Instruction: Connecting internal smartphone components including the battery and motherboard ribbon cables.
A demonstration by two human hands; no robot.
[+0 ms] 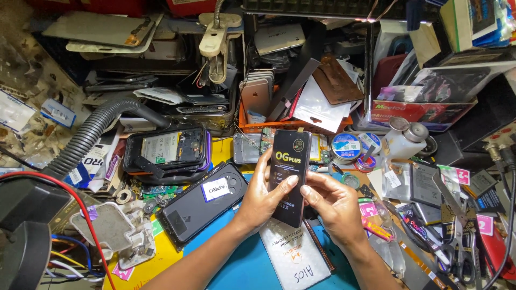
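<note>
Both hands hold a slim black packet (pixel 289 174) upright over the near middle of the cluttered counter (pixel 242 266): the left hand (pixel 263 196) grips its left edge, the right hand (pixel 330 201) pinches its lower right side, face turned toward the viewer.

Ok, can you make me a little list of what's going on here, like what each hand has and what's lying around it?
Place: crowded repair bench with a blue mat
Left hand: grips the left edge of a flat black rectangular packet with yellow print, thumb across its front
Right hand: fingers on the packet's lower right edge
Packet pose: upright, lifted above the mat
Left of hands: dark phone with a white sticker; opened phone in a black frame
Below hands: white printed packet
Right of hands: clear plastic dispenser bottle
Far left: grey ribbed hose
</note>
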